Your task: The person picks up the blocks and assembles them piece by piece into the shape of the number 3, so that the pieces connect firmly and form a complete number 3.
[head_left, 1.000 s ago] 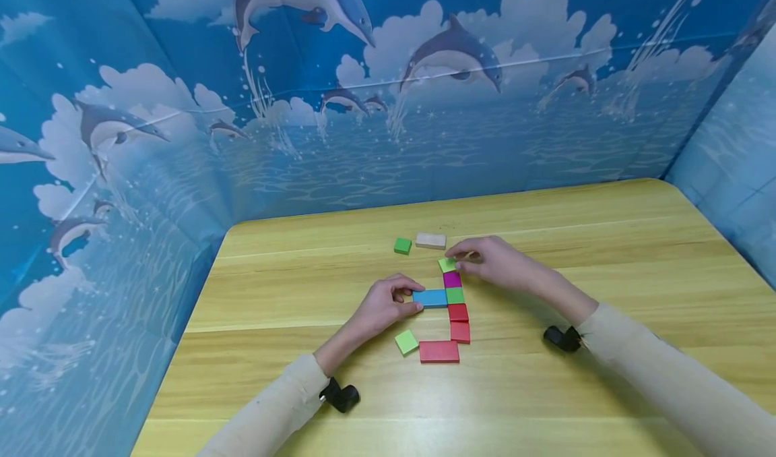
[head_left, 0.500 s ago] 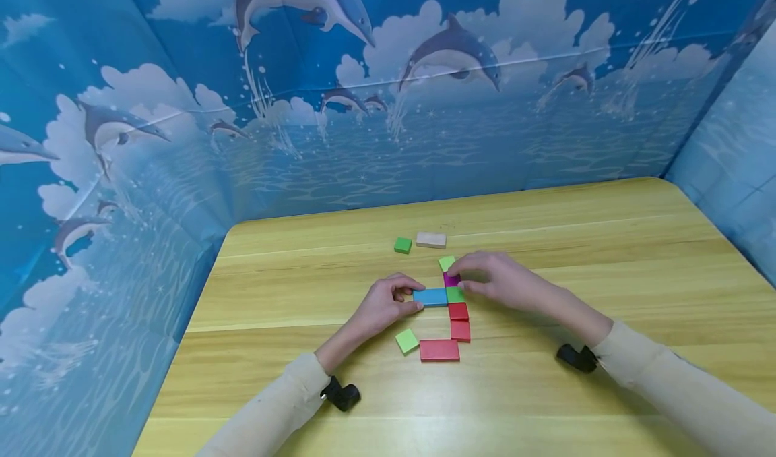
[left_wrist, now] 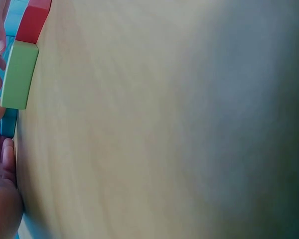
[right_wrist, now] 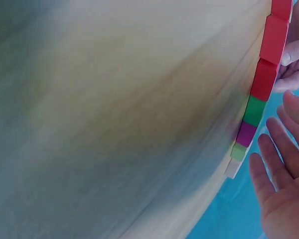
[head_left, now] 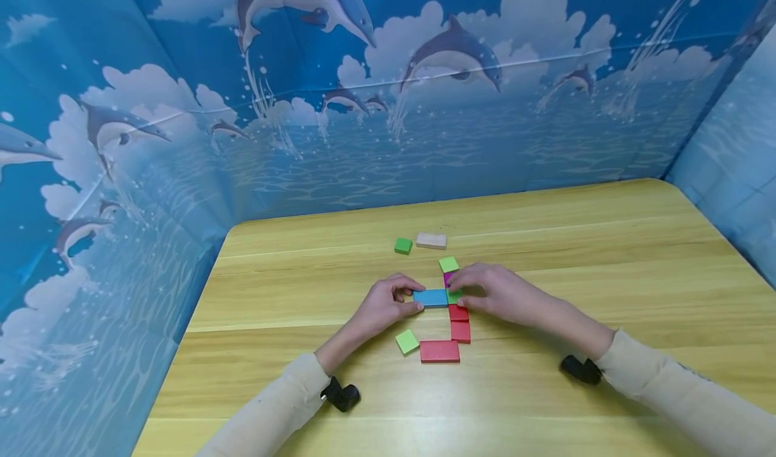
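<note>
In the head view, my left hand point(head_left: 383, 300) pinches the left end of a flat blue block point(head_left: 432, 298) between thumb and fingers. The block's right end meets a bent column of small blocks. From the top the column runs light green block point(head_left: 448, 264), purple block point(head_left: 447, 278), green block point(head_left: 453, 298), then two red blocks point(head_left: 459, 312). My right hand point(head_left: 500, 292) is over the purple and green blocks, partly covering them. Its fingers point(right_wrist: 276, 154) look spread and relaxed in the right wrist view. Whether its tips touch the blocks I cannot tell.
Below the column lie a longer red block point(head_left: 440, 352) and a tilted light green block point(head_left: 407, 342). Farther back are a darker green block point(head_left: 403, 246) and a pale wooden block point(head_left: 432, 241). The wooden table point(head_left: 291, 268) backs onto a dolphin-print curtain point(head_left: 424, 154).
My right hand has let go of the top light green block and moved down the column to the purple and green blocks. My left hand stays on the blue block.
</note>
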